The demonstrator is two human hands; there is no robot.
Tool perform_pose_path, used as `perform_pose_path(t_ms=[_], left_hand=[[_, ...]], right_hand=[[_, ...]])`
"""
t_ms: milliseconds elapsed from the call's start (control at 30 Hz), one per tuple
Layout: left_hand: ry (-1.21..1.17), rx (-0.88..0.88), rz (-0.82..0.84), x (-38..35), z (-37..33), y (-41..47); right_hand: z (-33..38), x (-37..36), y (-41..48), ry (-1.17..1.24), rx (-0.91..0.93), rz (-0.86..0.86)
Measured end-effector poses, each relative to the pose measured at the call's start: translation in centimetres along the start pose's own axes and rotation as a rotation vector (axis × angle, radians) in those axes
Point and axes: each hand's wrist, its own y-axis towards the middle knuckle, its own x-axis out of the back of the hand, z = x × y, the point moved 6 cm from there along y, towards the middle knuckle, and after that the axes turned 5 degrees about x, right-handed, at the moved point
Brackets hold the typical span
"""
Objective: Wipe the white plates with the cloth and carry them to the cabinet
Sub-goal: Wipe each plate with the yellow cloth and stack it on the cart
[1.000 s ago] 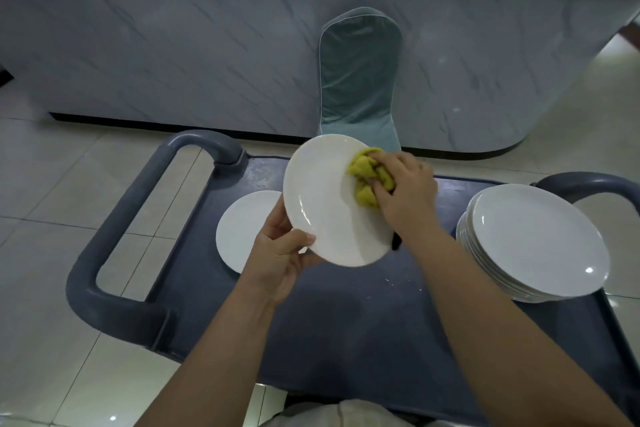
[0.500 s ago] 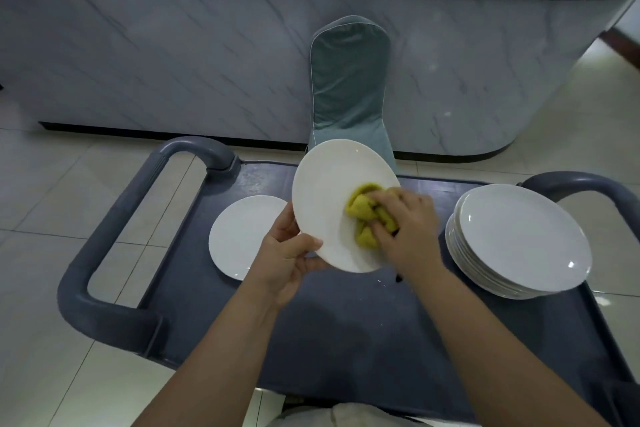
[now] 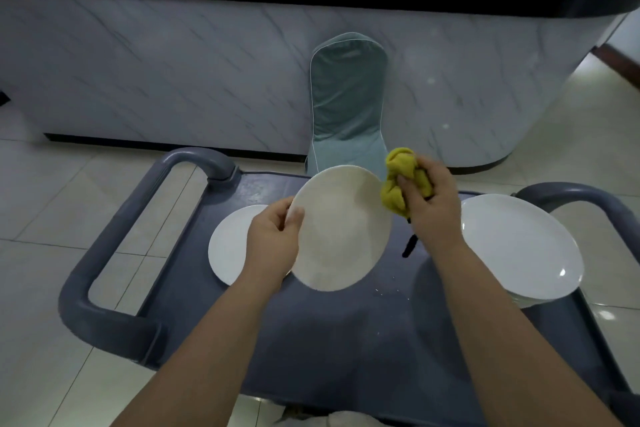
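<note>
While left hand (image 3: 273, 243) pinches plate (image 3: 341, 229) rim, cloth (image 3: 403, 180) touches edge.

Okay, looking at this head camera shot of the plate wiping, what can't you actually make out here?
- Held plate: its far face is turned away.
- Single plate on the cart: right part hidden by the left hand.
- Plate stack: count unclear, top plate covers the rest.
- Cloth: partly inside the right hand.
- Small black object below that hand: too small to identify.
- Cabinet: not in view.
</note>
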Motion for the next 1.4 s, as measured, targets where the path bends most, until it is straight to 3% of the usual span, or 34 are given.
perform_pose_path(t_ms=[100, 167, 233, 333, 400, 467, 533, 600, 633, 733, 800, 967, 1100, 1133, 1200, 1333, 1400], left_hand=[[0.304, -0.194, -0.118, -0.5, -1.9, 0.1], [0.405, -0.307, -0.139, -0.6, -3.1, 0.0], [0.462, -0.422, -0.146, -0.2, -4.3, 0.0], [0.504, -0.541, -0.177, 0.3, -5.5, -0.3], [0.501, -0.565, -0.180, 0.3, -6.0, -0.3], [0.591, -0.640, -0.155, -0.4, -6.6, -0.4], [0.675, -0.727, -0.127, -1.4, -7.0, -0.5], [0.638, -0.734, -0.105, -1.5, -7.1, -0.4], [0.598, -0.710, -0.108, -1.2, -7.0, -0.2], [0.494, -0.612, -0.163, 0.2, -6.3, 0.4], [0.509, -0.623, -0.149, -0.2, -6.5, 0.3], [0.657, -0.753, -0.047, -2.8, -7.4, -0.1], [0.390, -0.505, -0.154, 0.2, -6.0, 1.5], [0.341, -0.481, -0.157, 0.4, -5.8, 1.5], [0.386, -0.531, -0.136, -0.6, -6.2, 0.6], [0.541, -0.636, -0.142, -2.0, -7.2, 0.1], [0.459, -0.603, -0.173, -0.9, -7.6, 0.7]], right_hand=[[4.0, -3.4, -0.3, -0.219, 0.312, 0.250], [4.6, -4.9, -0.5, -0.319, 0.343, 0.389], [4.0, -4.7, -1.0, -0.187, 0.269, 0.457], [1.1, -2.7, -1.7, 0.112, -0.033, 0.379], [-0.4, -1.3, -2.0, 0.152, -0.172, 0.293], [0.5, -1.6, -1.6, 0.050, -0.088, 0.300], [3.2, -3.5, -1.3, -0.105, 0.150, 0.341], [4.6, -4.7, -1.4, -0.229, 0.316, 0.336], [4.3, -4.4, -1.2, -0.212, 0.305, 0.343], [0.6, -1.6, -1.1, -0.083, 0.008, 0.354], [0.0, -0.9, -1.4, -0.147, -0.031, 0.349], [4.8, -4.5, -1.3, -0.288, 0.298, 0.324], [0.8, -1.9, -0.8, -0.037, -0.091, 0.296], [0.2, -1.3, -0.9, -0.043, -0.113, 0.282], [0.7, -1.4, -1.0, -0.145, -0.057, 0.259], [4.4, -3.3, -0.2, -0.324, 0.267, 0.276], [3.7, -2.9, 0.2, -0.198, 0.164, 0.276]])
